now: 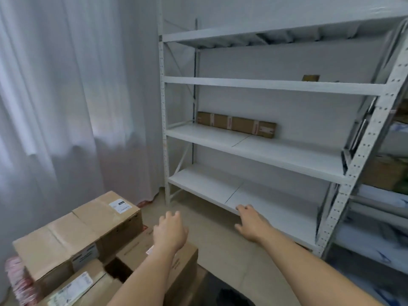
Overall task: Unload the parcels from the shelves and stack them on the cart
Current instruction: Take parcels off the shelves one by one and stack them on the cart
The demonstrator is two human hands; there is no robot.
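A white metal shelf rack (260,86) stands ahead against the wall. A long flat brown parcel (236,124) with pale tape bands lies at the back of the middle shelf. A small brown parcel (310,78) shows above the edge of the higher shelf. Several brown cardboard parcels (77,230) with white labels are stacked at the lower left; the cart beneath them is hidden. My left hand (171,231) hovers over that stack, fingers relaxed, holding nothing. My right hand (251,224) reaches forward in front of the lowest shelf's edge, empty and open.
White curtains (66,107) hang along the left wall. A second rack (388,177) at the right edge holds boxes and pale bags. Bare beige floor (212,235) lies between the stack and the rack. A red-and-white bundle (19,281) sits at the far lower left.
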